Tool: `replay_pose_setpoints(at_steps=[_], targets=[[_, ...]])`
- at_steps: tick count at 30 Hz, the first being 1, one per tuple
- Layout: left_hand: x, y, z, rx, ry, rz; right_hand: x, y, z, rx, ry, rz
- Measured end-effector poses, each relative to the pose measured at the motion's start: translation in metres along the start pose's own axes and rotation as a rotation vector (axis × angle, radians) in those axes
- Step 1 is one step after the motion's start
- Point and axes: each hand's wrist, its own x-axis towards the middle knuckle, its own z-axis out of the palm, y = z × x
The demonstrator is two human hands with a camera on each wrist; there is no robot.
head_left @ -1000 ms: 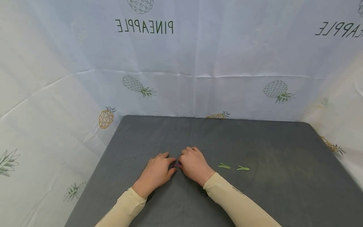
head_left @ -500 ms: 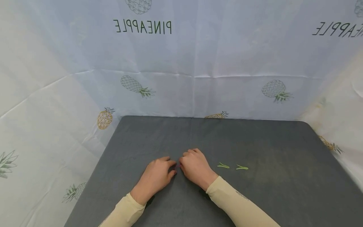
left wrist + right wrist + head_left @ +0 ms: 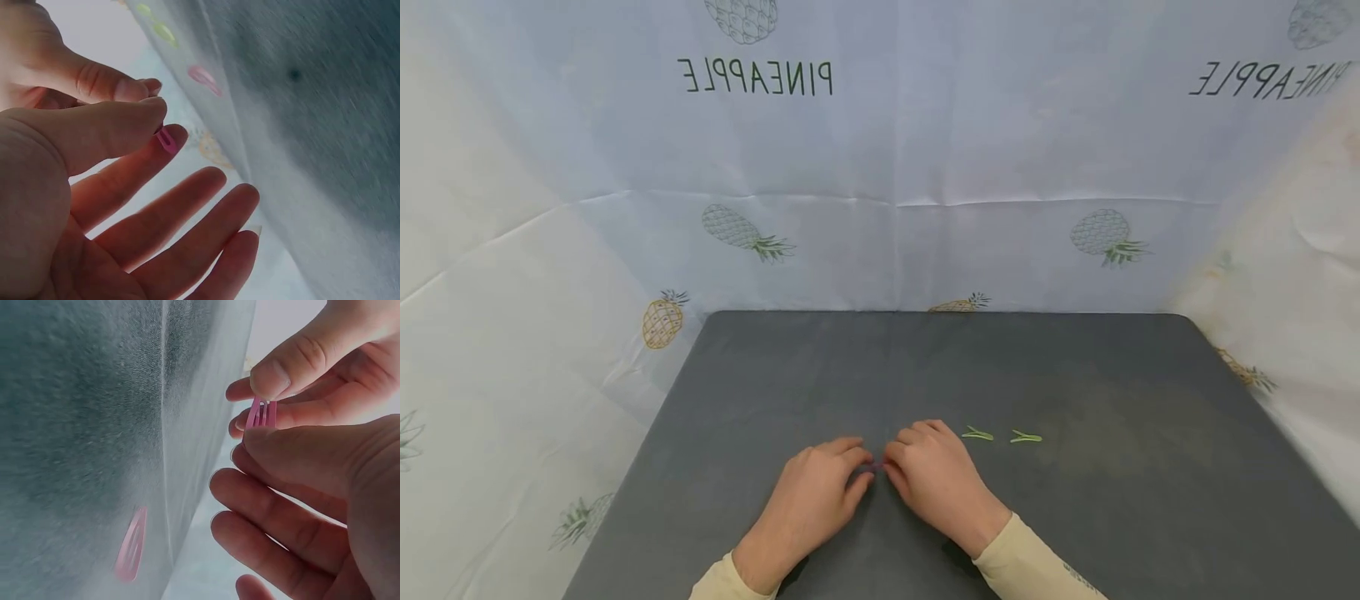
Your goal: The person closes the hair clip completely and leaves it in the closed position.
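Between my two hands is a pink snap hair clip (image 3: 261, 414), with slots along its length. My left hand (image 3: 808, 492) pinches one end with thumb and index finger, its other fingers spread loosely. My right hand (image 3: 943, 483) pinches the opposite end, thumb on top. In the left wrist view the clip's tip (image 3: 167, 140) pokes out past my left thumb. A second pink hair clip (image 3: 131, 545) lies on the table; in the head view my right hand hides it. Two green hair clips (image 3: 977, 433) rest on the table to the right, their arms splayed apart.
A dark grey table (image 3: 775, 375) with rounded far corners carries everything. White cloth (image 3: 895, 142) printed with pineapples hangs behind it and along both sides.
Both hands have drawn nearer to my body with the pink hair clip between them. The head view has shifted slightly; the green hair clips have stayed in place.
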Motion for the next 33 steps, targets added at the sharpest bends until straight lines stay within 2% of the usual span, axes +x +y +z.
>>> replay_pose_setpoints(at_steps=[7,12,18,28,33], targets=[[-0.002,0.015,0.002,-0.016,-0.035,0.011,-0.026,0.004,-0.006,0.047,0.059,0.052],[-0.002,0.021,0.006,-0.017,-0.044,0.031,-0.037,0.008,-0.005,0.058,0.075,0.076],[-0.003,0.025,0.01,-0.025,-0.038,0.046,-0.043,0.011,-0.006,0.078,0.067,0.079],[-0.004,0.025,0.017,-0.024,0.033,0.105,-0.045,0.011,-0.005,0.109,0.049,0.056],[-0.004,0.024,0.018,-0.038,0.028,0.104,-0.045,0.012,-0.003,0.113,0.057,0.03]])
